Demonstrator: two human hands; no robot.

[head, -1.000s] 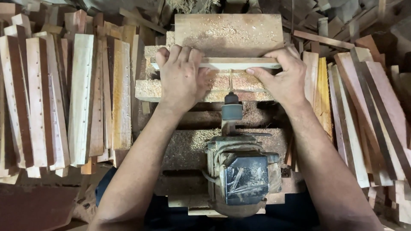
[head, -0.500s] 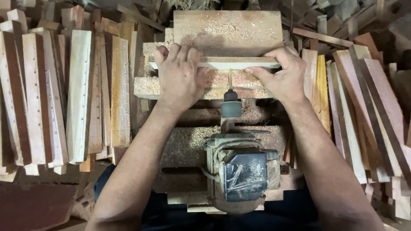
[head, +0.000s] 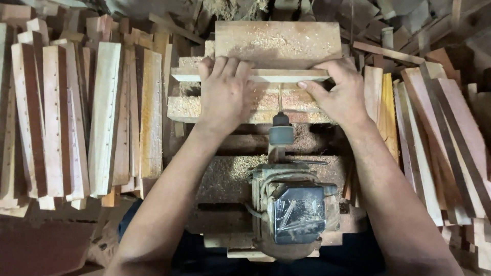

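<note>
Head view: two hands, left hand (head: 225, 94), right hand (head: 340, 94), pressing one slat (head: 276, 75).

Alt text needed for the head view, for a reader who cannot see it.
Both hands, left hand and right hand, press a pale wood strip flat on a sawdust-covered jig, in line with a motor-driven drill pointing at it. Stacks of wood slats lie on either side.
</note>
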